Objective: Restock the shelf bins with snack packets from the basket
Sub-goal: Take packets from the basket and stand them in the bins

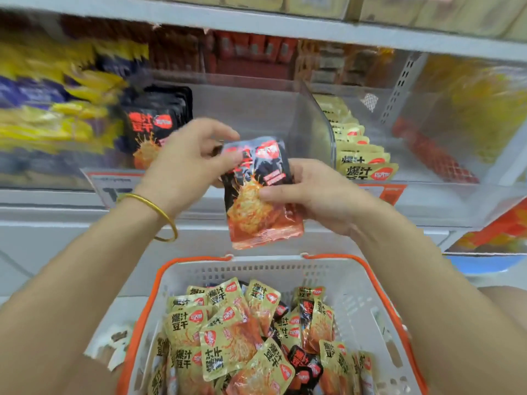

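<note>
A person stocking a snack shelf holds a small stack of black packets [258,192] above the basket [353,303], both hands closed round it: the right hand [310,195] pinches the stack at its right edge, thumb across the front, while the left hand [191,161] curls its fingers over the top left corner. The stack hangs nearly upright, its long axis running top to bottom and tipped slightly to the left, the printed face toward the camera. The matching black packets in the bin [159,121] stand just beyond and to the left of the left hand, so the move ahead appears to run up, forward and leftward, with the left hand the nearer one. A clear divider [313,121] separates that bin from the gold packets on the shelf [362,161] to the right. More gold and black packets in the basket [228,337] lie heaped below
</note>
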Available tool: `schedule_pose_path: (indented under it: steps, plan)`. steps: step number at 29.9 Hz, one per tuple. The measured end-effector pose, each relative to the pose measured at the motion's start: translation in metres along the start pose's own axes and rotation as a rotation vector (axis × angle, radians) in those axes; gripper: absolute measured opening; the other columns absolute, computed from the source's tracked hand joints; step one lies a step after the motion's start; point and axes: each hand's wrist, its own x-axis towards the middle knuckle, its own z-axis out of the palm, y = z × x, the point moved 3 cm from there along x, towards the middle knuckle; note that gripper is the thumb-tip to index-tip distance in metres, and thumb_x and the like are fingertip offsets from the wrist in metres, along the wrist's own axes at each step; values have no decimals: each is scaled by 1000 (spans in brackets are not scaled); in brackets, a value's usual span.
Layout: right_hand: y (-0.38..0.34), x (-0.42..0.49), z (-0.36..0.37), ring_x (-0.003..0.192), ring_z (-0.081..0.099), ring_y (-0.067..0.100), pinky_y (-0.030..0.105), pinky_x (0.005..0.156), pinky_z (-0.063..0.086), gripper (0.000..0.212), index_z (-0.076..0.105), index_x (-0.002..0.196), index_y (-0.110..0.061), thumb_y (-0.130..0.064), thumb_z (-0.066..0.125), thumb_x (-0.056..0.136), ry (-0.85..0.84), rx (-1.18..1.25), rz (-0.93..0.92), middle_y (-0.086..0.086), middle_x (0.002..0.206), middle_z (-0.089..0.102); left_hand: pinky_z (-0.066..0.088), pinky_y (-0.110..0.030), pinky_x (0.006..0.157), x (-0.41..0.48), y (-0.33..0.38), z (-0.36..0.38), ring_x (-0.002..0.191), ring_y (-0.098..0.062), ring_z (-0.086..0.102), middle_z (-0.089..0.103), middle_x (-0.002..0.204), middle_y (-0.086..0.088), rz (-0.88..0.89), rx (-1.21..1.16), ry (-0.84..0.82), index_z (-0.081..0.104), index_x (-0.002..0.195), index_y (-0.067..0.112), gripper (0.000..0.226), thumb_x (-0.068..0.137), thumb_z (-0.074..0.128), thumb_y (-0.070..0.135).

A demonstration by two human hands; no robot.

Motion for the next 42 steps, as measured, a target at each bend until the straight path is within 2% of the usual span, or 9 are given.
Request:
schedule_pose_path:
  steps: [4,7,11,15,19,23,28,38,42]
  plan:
    - [-47,57,-1,55,62,11,29,62,56,20,61,81,-15,5,64,82,181,19,-95,1,69,65,46,-25,80,16,-17,-37,86,-18,57,59,99,-7,64,314,301,55,115,10,25,92,54,19]
    - [-52,105,10,64,61,17,33,69,55,28,61,87,-10,15,65,75,247,-34,-109,8,78,62,47,-47,85,17,-38,-50,102,-36,55,62,104,-14,63,775,273,64,104,14,25,89,50,29]
    - [-34,156,48,81,63,28,50,85,54,38,63,100,-3,16,71,67,176,-143,37,16,90,65,43,-45,81,17,-45,-58,104,-36,51,60,105,-13,-39,988,215,66,101,17,28,92,48,37]
    - [-15,195,75,82,54,20,38,75,53,49,57,111,7,3,76,66,168,-317,102,14,93,62,41,-42,81,16,-53,-64,106,-34,50,59,105,-10,-117,996,176,66,103,19,36,94,42,45]
    - [-15,204,74,84,60,24,34,78,53,34,64,104,-8,-22,73,74,198,-702,142,8,92,62,40,-43,87,16,-56,-60,111,-32,46,57,112,-8,-200,956,120,63,107,19,37,95,37,43]
    - [-13,209,83,73,68,31,42,76,59,12,60,86,-3,-12,67,81,161,-576,277,17,78,67,38,-41,88,17,-55,-61,114,-30,43,54,115,-6,-233,945,104,60,111,20,35,96,35,40]
    - [-12,224,99,91,71,31,42,82,58,5,56,85,-3,-7,58,88,121,-533,370,20,97,71,39,-42,86,15,-54,-61,112,-30,44,53,111,-8,-233,912,122,58,103,17,29,96,36,34]
    - [-18,208,92,96,69,32,41,87,55,34,55,110,4,-7,70,82,51,-478,405,15,84,60,38,-41,82,15,-57,-61,104,-32,48,58,104,-9,-143,907,183,60,97,15,32,95,34,33]
    - [-42,178,79,80,69,32,43,77,58,29,45,75,-3,-4,74,80,150,-465,245,13,73,56,35,-40,74,11,-51,-62,93,-33,52,62,93,-8,18,974,308,63,91,17,35,93,34,35]
